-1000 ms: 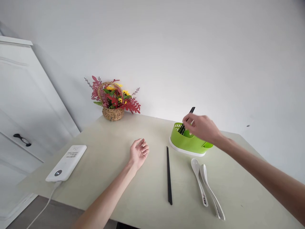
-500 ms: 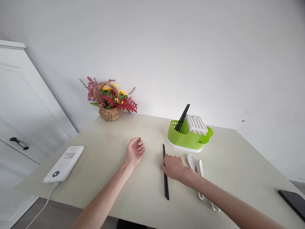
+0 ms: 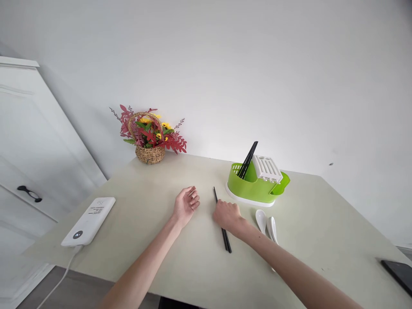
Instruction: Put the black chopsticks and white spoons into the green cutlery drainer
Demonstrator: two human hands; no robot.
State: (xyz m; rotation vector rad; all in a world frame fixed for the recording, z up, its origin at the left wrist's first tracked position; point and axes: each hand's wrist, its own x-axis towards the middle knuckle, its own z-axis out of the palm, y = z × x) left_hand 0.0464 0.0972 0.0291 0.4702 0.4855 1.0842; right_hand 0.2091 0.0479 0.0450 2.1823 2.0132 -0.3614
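My right hand [image 3: 227, 216] is closed around the middle of a pair of black chopsticks [image 3: 226, 241], whose ends show above and below the fist. To the left, my left hand [image 3: 186, 206] rests palm turned up and inward, fingers loosely curled apart, with nothing in it. Behind the right hand stands a green utensil holder [image 3: 247, 189] with a white slotted top and white base. Several black chopsticks [image 3: 247, 159] lean in its left compartment. White spoons [image 3: 261, 221] lie beside the right forearm, which hides their handles.
A wicker basket of artificial flowers [image 3: 150, 154] stands at the back left of the table [image 3: 180, 274]. A white power bank [image 3: 88, 222] with a cable lies at the left edge, a dark phone [image 3: 399, 274] at the right. A white cabinet [image 3: 41, 141] stands on the left.
My right hand has closed round the chopsticks and shifted slightly left and away from me, tilting them. The left hand holds about the same pose.
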